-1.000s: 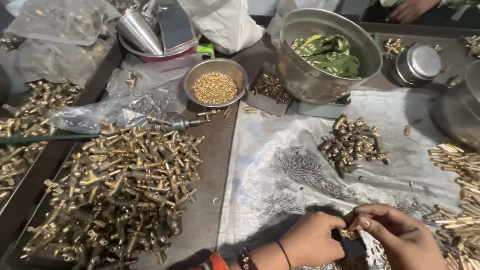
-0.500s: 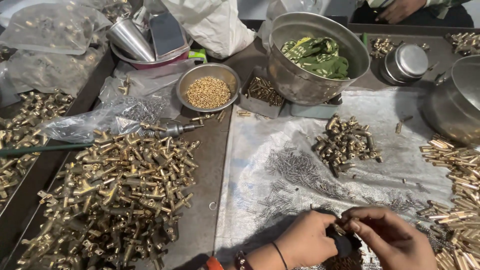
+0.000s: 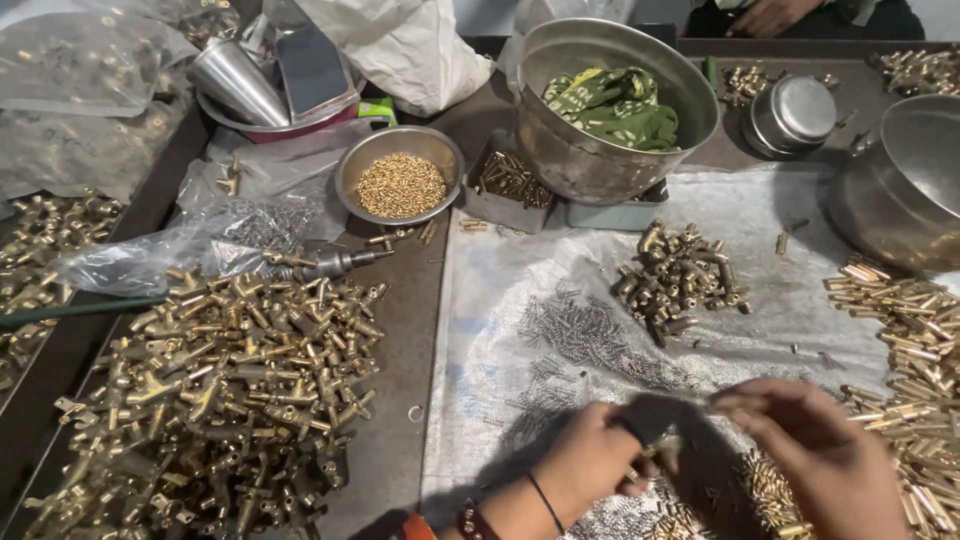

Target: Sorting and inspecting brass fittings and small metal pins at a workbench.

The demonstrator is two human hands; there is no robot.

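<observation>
Left hand pinches small brass part; right hand blurred, fingers curled, grip unclear; springs on sheet nearby

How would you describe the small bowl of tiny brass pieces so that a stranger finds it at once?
Start from the large steel basin with green cloth at the top centre. To its left sits a small round steel bowl on the dark table. Unlike the loose brass heaps around, it alone holds a neat mound of tiny golden pieces.
</observation>
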